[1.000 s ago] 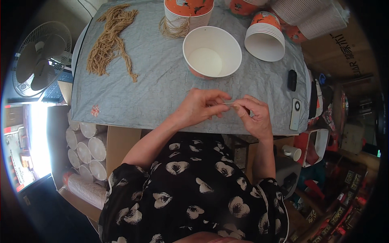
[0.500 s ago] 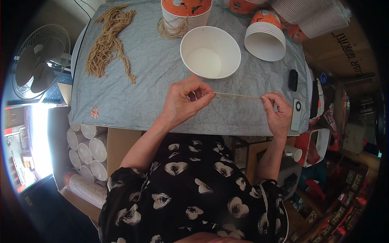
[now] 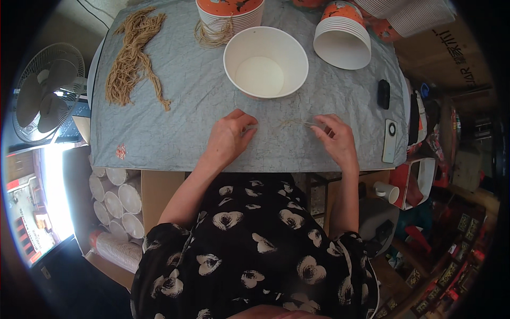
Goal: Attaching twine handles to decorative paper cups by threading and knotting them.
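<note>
- Nearest, the person's black garment with pale heart-like prints fills the lower middle.
- Left of it, below the tabletop, a cardboard box stands beside wrapped round white stacks; on the right, a white mug sits near a red-and-white container.
- The tabletop wears a grey, creased sheet, its near edge close to the person.
- Over that edge, the left hand has its thumb and fingers curled near each other; whether they grip anything, I cannot tell.
- Well apart from it, the right hand is pinched on a thin string, which trails toward the left hand.
- To the sides lie small reddish bits and a pale phone, with a black object just beyond.
- Past the hands stands a white-lined tub.
- Farther back are a tan twine bundle, an orange-and-white tub stack with loose twine against it, and nested tubs tipped over.
- Around the room: a fan and bright opening at left, a large carton at right.
</note>
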